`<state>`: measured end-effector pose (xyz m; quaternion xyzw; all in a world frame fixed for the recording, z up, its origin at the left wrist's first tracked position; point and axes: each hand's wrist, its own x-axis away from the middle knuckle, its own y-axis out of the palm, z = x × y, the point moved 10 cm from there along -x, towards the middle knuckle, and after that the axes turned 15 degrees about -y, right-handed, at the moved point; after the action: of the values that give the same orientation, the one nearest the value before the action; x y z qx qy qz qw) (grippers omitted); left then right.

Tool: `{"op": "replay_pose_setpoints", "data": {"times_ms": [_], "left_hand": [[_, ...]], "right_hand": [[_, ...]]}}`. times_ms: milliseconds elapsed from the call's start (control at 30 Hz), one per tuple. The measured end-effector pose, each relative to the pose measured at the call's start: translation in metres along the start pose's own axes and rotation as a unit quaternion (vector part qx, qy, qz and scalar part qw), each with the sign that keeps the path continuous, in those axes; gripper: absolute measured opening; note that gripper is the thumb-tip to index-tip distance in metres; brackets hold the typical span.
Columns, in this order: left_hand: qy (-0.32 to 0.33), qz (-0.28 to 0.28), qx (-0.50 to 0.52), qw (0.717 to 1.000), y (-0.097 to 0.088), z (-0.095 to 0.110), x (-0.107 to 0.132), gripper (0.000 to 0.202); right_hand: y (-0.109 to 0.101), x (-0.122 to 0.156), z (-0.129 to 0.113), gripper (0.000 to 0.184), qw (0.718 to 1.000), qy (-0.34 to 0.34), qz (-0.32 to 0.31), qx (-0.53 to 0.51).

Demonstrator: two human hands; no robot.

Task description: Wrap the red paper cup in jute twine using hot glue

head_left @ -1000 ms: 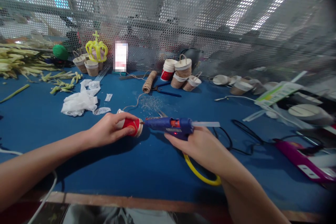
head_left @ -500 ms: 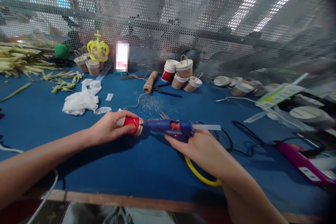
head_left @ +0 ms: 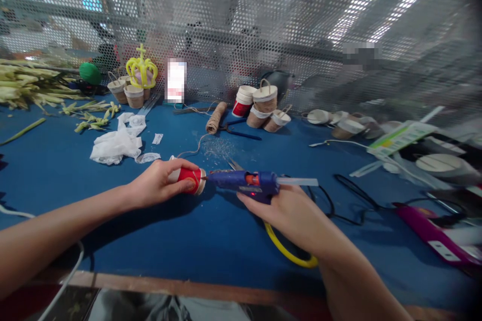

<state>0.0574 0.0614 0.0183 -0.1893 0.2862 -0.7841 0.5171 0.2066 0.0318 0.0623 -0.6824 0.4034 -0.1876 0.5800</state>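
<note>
My left hand (head_left: pixel 158 183) is wrapped round a red and white paper cup (head_left: pixel 189 178) lying on its side on the blue table (head_left: pixel 211 241). My right hand (head_left: pixel 286 210) grips a blue hot glue gun (head_left: pixel 244 181) whose nozzle touches the cup's base. A clear glue stick (head_left: pixel 299 181) pokes out of the gun's back. A yellow cord (head_left: pixel 286 253) loops out from under my right hand. Twine (head_left: pixel 190 149) runs from the cup towards a twine spool (head_left: pixel 214 118).
Twine-wrapped cups (head_left: pixel 263 105) stand at the back middle, more cups with a yellow crown (head_left: pixel 141 72) at the back left. White crumpled plastic (head_left: pixel 115 143), green leaves (head_left: pixel 33 90), scissors (head_left: pixel 235 130), black cables (head_left: pixel 350 198) and a magenta tool (head_left: pixel 433 230) lie about. A perforated metal screen (head_left: pixel 263 25) closes the back.
Almost nothing has moved; both hands keep the cup and glue gun pressed together in the same spot, and the view has shifted very slightly.
</note>
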Motion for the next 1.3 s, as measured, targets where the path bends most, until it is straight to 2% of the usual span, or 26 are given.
{"op": "replay_pose_setpoints", "data": {"times_ms": [200,467,1033,1300], "left_hand": [[0.033,0.003,-0.041,0.999,0.003,0.007,0.005,0.032],[0.031,0.0,-0.04,0.999,0.003,0.009,0.006,0.031],[0.044,0.01,-0.06,0.997,0.002,0.012,0.008,0.03],[0.054,0.011,-0.089,0.995,0.005,0.011,0.01,0.033]], "right_hand": [[-0.003,-0.005,0.001,0.023,1.0,0.013,-0.007,-0.002],[-0.003,-0.005,0.005,0.021,0.999,0.006,0.023,-0.031],[-0.003,-0.004,0.004,0.02,0.998,0.028,0.004,-0.062],[0.005,-0.004,0.014,0.026,0.997,0.046,-0.001,-0.067]]}}
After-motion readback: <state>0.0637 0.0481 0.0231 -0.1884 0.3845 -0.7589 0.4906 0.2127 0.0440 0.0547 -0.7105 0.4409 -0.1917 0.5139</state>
